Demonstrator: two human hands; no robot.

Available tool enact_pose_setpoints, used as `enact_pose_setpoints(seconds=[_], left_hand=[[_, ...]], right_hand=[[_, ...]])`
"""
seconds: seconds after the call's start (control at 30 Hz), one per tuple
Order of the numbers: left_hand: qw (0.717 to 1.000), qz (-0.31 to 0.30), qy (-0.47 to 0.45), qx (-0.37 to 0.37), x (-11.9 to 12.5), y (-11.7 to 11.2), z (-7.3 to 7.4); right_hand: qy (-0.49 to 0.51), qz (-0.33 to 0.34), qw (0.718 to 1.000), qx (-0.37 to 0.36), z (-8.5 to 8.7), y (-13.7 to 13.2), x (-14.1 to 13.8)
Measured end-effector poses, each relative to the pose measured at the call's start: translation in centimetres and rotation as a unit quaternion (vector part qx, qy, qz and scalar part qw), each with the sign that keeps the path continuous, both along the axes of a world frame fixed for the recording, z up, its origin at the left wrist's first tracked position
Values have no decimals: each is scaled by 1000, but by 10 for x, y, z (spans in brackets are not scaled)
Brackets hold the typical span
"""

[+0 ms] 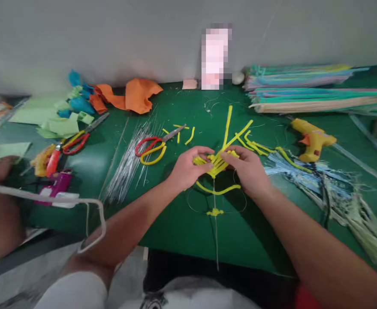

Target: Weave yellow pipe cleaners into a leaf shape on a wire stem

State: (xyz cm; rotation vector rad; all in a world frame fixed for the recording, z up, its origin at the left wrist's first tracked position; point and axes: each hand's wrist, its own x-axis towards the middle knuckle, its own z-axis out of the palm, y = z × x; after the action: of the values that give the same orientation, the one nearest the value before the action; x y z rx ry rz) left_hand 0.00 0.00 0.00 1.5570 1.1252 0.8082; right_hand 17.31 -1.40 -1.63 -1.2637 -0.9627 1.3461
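Between my two hands is a fan-shaped bundle of yellow pipe cleaners [218, 164], gathered to a point at its lower end. My left hand [193, 166] pinches its left side, thumb and fingers closed. On the right side, my right hand [244, 167] grips the bundle the same way. Two long yellow strips stick up above the fingers. A thin wire stem [216, 236] runs down from the point toward the table edge, with a small yellow knot [215, 212] partway along it. One curved yellow pipe cleaner [222, 192] lies across the stem below my hands.
Red-and-yellow scissors [152, 148] and silver wires [127, 167] lie left of my hands. A yellow glue gun [313, 139], blue fringe [291, 169] and pipe cleaner bundles [317, 101] are at right. Orange paper [140, 95] lies at the back. Another person's arm [1, 201] is at far left.
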Motion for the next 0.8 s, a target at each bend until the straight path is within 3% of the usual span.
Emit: enact_pose_setpoints(seconds=[0.1,0.17,0.33,0.4,0.53,0.67,0.8], left_hand=[[1000,7,-5,23,0,0,-3],[999,17,-6,40,0,1,-5],[997,21,44,67,0,3,-5],[997,10,49,60,1,3,-5],[998,7,32,55,2,3,-5],[998,9,19,55,2,2,-8],[999,18,11,49,2,2,-8]], right_hand=[[-51,-60,996,48,-3,-1,1],[-141,-83,980,115,-3,-2,3],[-383,-42,865,322,4,-3,5],[-407,-12,844,350,4,-3,4],[-393,10,861,323,2,-3,1],[-377,-12,881,287,0,-4,-1],[-398,-37,857,327,1,-4,-1]])
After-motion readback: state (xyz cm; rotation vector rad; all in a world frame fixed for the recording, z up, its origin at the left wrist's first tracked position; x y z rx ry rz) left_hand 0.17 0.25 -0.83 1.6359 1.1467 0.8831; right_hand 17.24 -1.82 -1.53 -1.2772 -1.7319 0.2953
